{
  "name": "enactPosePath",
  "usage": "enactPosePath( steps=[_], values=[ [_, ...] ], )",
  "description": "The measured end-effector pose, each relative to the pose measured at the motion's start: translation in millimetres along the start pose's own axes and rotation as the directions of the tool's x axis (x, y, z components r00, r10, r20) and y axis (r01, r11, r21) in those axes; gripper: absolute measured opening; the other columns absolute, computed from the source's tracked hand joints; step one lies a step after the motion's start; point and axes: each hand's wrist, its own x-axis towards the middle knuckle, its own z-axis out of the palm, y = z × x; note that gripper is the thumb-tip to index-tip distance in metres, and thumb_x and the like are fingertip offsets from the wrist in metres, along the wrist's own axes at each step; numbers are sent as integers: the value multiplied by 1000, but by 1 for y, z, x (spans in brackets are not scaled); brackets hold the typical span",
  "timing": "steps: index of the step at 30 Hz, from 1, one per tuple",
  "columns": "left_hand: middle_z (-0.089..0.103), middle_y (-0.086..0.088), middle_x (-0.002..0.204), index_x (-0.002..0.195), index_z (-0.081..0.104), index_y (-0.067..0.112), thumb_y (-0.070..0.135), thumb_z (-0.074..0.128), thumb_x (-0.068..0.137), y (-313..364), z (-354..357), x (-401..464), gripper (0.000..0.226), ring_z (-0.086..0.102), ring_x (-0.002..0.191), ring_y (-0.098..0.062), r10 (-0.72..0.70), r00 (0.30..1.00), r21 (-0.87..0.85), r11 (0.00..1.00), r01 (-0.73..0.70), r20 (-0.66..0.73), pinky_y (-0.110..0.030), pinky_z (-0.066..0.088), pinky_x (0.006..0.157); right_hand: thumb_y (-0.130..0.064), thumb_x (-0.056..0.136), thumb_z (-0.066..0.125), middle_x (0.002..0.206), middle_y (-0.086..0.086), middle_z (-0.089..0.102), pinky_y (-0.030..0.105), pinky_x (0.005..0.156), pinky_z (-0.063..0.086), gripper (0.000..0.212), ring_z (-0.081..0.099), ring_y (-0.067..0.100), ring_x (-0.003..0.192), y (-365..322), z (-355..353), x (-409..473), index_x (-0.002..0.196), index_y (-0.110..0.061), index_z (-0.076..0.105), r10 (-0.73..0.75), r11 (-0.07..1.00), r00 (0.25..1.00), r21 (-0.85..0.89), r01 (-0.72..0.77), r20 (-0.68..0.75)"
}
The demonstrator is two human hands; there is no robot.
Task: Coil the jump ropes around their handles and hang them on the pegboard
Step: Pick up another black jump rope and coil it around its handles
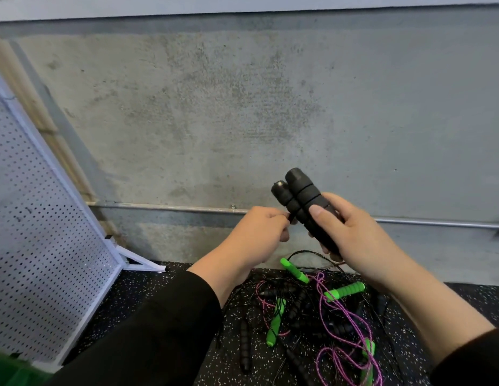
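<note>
Two black foam handles (304,201) stand side by side, tilted, held above the floor. Tangled jump ropes (312,310) with green and black handles lie below. A white pegboard (42,246) leans at left.

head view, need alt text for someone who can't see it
A right hand grips two black handles side by side while the left hand pinches the black rope beside them. Below, tangled ropes with green handles lie on a speckled floor, and a white pegboard leans at left.
</note>
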Motion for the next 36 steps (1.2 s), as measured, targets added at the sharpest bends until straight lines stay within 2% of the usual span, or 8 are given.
enactPosePath(
  steps=[2, 6, 14, 17, 22, 26, 31, 36],
  values=[
    [38, 2, 64, 71, 62, 19, 18, 47, 95, 1, 1, -2, 28, 18, 48, -11, -103, 994, -186, 976, 109, 42, -21, 15, 44, -32, 99, 60, 66, -20, 64, 15, 55, 38, 19, 55, -1, 59, 2, 5, 1, 113, -45, 64, -63, 975, 998, -215, 57, -23],
    [45, 5, 66, 90, 65, 20, 51, 52, 97, 3, -4, -2, 35, 20, 45, -8, -175, 973, -343, 914, 218, 152, -20, 16, 39, -41, 96, 63, 84, -7, 70, 31, 74, 51, 36, 62, 9, 77, 4, 11, -1, 117, -68, 51, -115, 912, 992, -402, 87, -46],
    [42, 5, 56, 73, 49, 22, 55, 64, 94, -4, -4, 0, 42, 24, 44, -8, -175, 983, -375, 916, 146, -46, -21, 19, 40, -69, 89, 38, 101, -5, 40, 38, 81, 50, 70, 47, 18, 97, 15, 27, -6, 154, -54, 15, -157, 617, 984, -769, 165, 85],
    [43, 4, 57, 76, 49, 19, 50, 61, 97, -4, -7, 1, 39, 24, 44, -8, -124, 991, -361, 927, 100, -46, -20, 20, 39, -51, 101, 44, 117, -11, 47, 29, 93, 41, 65, 50, 15, 115, 11, 26, -4, 158, -27, 27, -36, 820, 999, -571, 27, -4],
    [45, 3, 61, 75, 49, 19, 49, 55, 101, -5, -10, 0, 41, 25, 47, -8, -68, 998, -326, 943, 69, 16, -20, 20, 41, -27, 92, 72, 83, -8, 75, 21, 71, 52, 10, 66, 5, 73, 7, 11, -2, 99, -21, 76, 111, 993, 984, -32, -117, -136],
    [44, 2, 61, 77, 48, 17, 48, 54, 101, -5, -9, 1, 40, 25, 45, -7, -17, 999, -317, 948, 29, 42, -18, 21, 40, -27, 77, 79, 97, 14, 65, 45, 78, 59, 44, 66, 28, 86, 7, 5, -6, 114, -7, 63, 371, 715, 892, 534, -452, 258],
    [43, 4, 61, 79, 49, 17, 44, 54, 102, -5, -10, 2, 35, 25, 47, -7, 0, 999, -274, 962, 13, 46, -19, 19, 43, -6, 88, 67, 101, 23, 67, 35, 62, 58, 38, 63, 29, 75, 7, 8, -11, 125, -9, 59, 300, 665, 844, 537, -519, 445],
    [45, 4, 64, 87, 50, 18, 50, 54, 101, -6, -12, 4, 35, 22, 49, -9, -51, 997, -218, 974, 64, 64, -22, 16, 45, 1, 90, 64, 82, 15, 67, 28, 50, 40, 38, 53, 22, 55, 8, 6, -4, 121, -22, 64, 235, 919, 960, 287, -270, 149]
  ],
)
